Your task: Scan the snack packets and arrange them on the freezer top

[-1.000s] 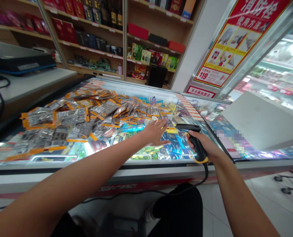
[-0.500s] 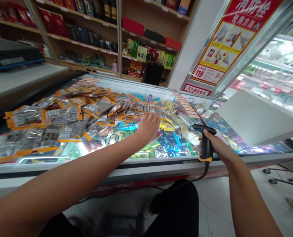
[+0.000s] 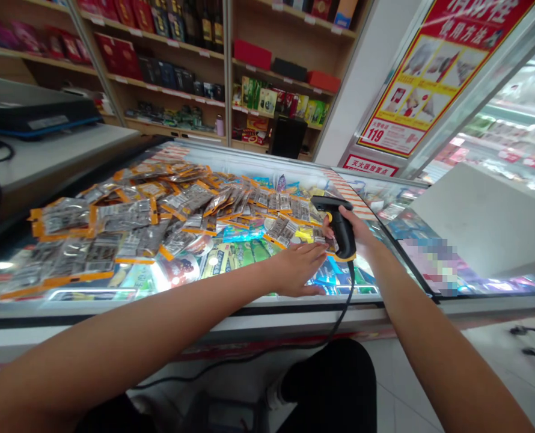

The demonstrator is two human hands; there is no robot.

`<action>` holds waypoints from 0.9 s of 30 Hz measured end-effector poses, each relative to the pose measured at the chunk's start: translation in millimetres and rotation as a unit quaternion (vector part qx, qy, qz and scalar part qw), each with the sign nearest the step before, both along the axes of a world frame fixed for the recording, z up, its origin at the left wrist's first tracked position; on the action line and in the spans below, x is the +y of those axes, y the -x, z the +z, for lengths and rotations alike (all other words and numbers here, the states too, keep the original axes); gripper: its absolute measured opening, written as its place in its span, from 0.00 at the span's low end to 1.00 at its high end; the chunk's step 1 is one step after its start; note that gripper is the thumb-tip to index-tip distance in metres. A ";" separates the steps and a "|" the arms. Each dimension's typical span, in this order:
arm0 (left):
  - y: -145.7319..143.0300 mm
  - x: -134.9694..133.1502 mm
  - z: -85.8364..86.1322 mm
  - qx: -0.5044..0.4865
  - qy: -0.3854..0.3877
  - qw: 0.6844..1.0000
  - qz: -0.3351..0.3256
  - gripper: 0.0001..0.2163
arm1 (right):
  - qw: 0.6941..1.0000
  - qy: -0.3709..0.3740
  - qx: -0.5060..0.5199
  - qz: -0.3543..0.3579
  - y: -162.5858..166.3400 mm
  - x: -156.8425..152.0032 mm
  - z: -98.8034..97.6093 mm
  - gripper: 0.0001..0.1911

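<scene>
My right hand (image 3: 360,231) grips a black and yellow barcode scanner (image 3: 342,231) by its handle, its head tilted over the freezer's glass top. Just left of it and lower, my left hand (image 3: 297,269) is stretched flat, fingers pointing right towards the scanner. Part of a clear packet with orange edges (image 3: 318,234) shows by those fingertips; whether they touch it I cannot tell. Another such packet (image 3: 281,230) lies just beyond the left hand. A large spread of the same packets (image 3: 132,213) covers the glass to the left.
Under the glass of the chest freezer (image 3: 267,310) lie colourful packages. A white box-like block (image 3: 484,219) stands at right, and a black scale (image 3: 33,108) sits on the left counter. The scanner's cable (image 3: 267,349) hangs along the freezer front. Stocked shelves (image 3: 159,90) stand behind.
My right hand has brought the scanner left, close to my left hand. My left hand has moved right and nearer, its fingers now straight. An orange-edged packet now shows in front of the row.
</scene>
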State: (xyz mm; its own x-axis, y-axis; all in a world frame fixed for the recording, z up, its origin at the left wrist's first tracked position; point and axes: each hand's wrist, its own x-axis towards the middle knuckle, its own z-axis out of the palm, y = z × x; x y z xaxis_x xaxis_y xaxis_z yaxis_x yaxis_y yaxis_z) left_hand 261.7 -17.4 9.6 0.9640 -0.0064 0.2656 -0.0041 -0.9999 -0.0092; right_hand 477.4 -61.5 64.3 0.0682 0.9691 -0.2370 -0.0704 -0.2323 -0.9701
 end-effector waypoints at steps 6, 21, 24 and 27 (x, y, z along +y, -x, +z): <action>-3.7 10.4 3.1 0.001 -0.012 0.999 0.031 0.39 | 0.994 -0.075 -0.013 -0.082 -5.7 25.4 -1.4 0.28; -10.0 7.6 2.4 0.009 -0.032 0.998 0.048 0.42 | 0.969 0.081 -0.231 0.020 -30.7 -14.5 8.4 0.34; -10.2 7.2 0.0 0.009 -0.033 0.998 0.048 0.42 | 0.968 0.081 -0.236 0.024 -31.9 -15.1 8.5 0.33; -10.5 6.1 -0.5 0.011 -0.034 0.998 0.053 0.41 | 0.969 0.082 -0.231 0.028 -32.5 -16.4 9.9 0.33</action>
State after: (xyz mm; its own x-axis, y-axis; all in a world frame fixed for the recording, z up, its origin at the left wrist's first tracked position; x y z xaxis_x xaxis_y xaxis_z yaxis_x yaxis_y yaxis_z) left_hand 272.2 -11.3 9.1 0.9661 0.0782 0.2460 0.1003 -0.9918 -0.0786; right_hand 509.9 -77.9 74.2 0.1520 0.9261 -0.3453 0.3797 -0.3773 -0.8447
